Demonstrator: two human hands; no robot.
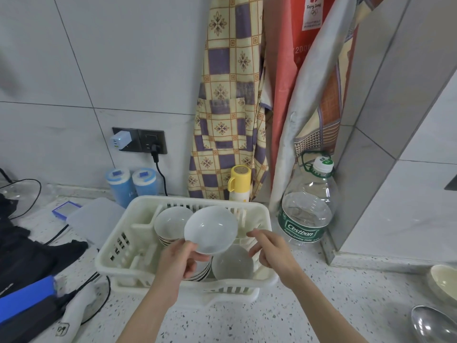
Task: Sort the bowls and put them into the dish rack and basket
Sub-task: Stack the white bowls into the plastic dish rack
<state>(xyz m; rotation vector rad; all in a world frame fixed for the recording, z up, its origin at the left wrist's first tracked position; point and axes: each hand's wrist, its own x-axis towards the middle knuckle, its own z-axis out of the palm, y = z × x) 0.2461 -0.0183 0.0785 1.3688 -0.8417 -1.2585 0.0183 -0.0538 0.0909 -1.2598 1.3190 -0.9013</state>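
Both forearms nearest | my left hand (178, 259) pinches one white bowl (211, 229) by its rim, tilted over the dish rack (118, 253) | my right hand (270, 248) hovers beside it, fingers loose, holding nothing | rack on bench (284, 315): two bowl stacks, one single bowl (232, 263) | bench right edge: two more bowls.

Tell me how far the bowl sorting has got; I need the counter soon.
Done: several bowls already stand in the white dish rack, including a stack at the back. In hand: the left hand holds a white bowl over the rack, while the right hand is open beside it. Left: a cream bowl and a metal bowl on the counter's right.
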